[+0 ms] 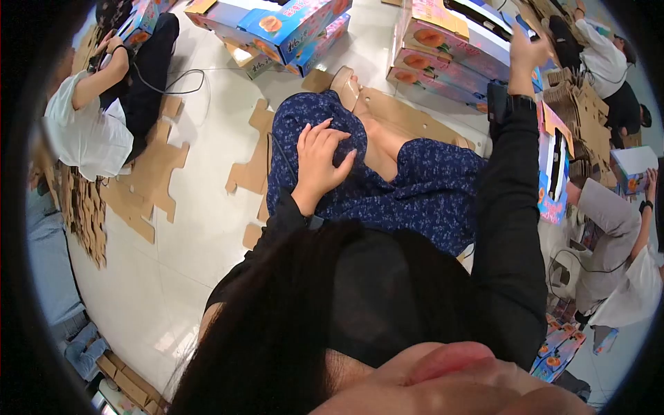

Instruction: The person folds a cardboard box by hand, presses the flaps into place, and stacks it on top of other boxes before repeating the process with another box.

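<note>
My left hand (321, 160) lies over the dark blue patterned skirt (429, 183) on my lap, empty, with its fingers spread. My right hand (529, 52) is stretched forward at the end of a stack of printed carton boxes (443, 48), which show peaches on pink and blue sides. Its fingers are curled, and I cannot tell what is between them. A black strap (520, 104) circles my right wrist, with a black device (496, 102) beside it. Another peach-printed box (553, 166) with a black handle stands to the right of my forearm.
More peach boxes (283, 31) stand ahead. Flat cardboard pieces (149, 176) lie on the pale tiled floor (166, 270); folded cardboard is piled (584, 111) at right. A person in white (97, 124) sits at left, and others (622, 263) work at right. A cable (187, 79) loops at left.
</note>
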### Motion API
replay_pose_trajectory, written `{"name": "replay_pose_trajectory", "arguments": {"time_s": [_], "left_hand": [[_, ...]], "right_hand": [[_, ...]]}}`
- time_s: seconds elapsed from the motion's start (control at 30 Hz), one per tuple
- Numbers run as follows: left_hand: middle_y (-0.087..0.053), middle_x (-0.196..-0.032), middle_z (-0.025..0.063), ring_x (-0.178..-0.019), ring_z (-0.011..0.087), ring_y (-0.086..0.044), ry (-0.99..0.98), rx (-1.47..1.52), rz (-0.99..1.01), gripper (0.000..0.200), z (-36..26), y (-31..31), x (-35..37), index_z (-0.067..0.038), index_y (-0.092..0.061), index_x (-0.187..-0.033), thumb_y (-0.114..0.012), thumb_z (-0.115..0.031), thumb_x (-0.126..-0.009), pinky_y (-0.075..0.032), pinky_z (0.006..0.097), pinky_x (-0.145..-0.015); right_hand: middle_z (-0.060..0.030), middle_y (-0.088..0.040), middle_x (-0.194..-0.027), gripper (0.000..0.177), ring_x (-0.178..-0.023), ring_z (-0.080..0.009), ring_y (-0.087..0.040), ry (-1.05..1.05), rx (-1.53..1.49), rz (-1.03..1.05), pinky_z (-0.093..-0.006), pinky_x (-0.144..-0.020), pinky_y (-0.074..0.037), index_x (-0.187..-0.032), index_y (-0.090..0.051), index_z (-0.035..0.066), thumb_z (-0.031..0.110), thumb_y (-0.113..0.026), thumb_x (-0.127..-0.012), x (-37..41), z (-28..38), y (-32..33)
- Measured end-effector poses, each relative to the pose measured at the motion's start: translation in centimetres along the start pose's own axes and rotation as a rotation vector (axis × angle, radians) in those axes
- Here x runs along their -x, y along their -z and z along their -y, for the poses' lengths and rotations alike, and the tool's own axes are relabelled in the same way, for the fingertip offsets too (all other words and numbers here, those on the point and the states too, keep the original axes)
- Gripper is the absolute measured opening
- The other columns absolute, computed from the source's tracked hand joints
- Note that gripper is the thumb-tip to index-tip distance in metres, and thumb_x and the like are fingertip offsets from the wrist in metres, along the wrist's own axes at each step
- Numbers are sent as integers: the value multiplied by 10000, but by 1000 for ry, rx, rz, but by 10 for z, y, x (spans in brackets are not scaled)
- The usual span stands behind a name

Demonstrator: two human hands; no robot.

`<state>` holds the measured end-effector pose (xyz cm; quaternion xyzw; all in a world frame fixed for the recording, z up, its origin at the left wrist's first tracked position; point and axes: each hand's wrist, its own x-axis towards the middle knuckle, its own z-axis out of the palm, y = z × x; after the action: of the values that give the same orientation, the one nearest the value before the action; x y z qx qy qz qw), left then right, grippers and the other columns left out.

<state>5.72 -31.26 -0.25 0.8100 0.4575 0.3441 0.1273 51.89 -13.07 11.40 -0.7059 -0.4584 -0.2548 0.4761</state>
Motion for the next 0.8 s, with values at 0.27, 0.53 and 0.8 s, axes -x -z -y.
{"name": "replay_pose_trajectory", "arguments": {"time_s": [0.27,0.53,0.8], "left_hand": [[-605,-1033,38,-1216,249,-466,18,-10,9,280,0,-1,-3,-122,-623,-984,-700,-229,-737,-239,469,-1068],[-618,-982,16,-1167,223,-505,42,-57,-23,218,1,-11,-12,-132,-645,-931,-693,-211,-733,-254,436,-1049],[-627,-977,-10,-1136,205,-527,65,-105,-31,224,-4,-21,-25,-149,-648,-940,-691,-220,-732,-243,403,-1044]], "right_hand": [[-195,-444,-1372,746,-1231,-396,-440,529,421,466,-606,-992,-303,-1392,-388,228,688,-450,-809,35,16,-85],[-88,-546,-1292,590,-1201,-281,-498,435,254,862,-564,-987,-299,-1398,-403,295,600,-337,-897,57,-2,-88],[-125,-598,-1203,603,-1110,-306,-560,469,293,765,-495,-931,-389,-1357,-463,240,603,-361,-886,65,6,-81]]}}
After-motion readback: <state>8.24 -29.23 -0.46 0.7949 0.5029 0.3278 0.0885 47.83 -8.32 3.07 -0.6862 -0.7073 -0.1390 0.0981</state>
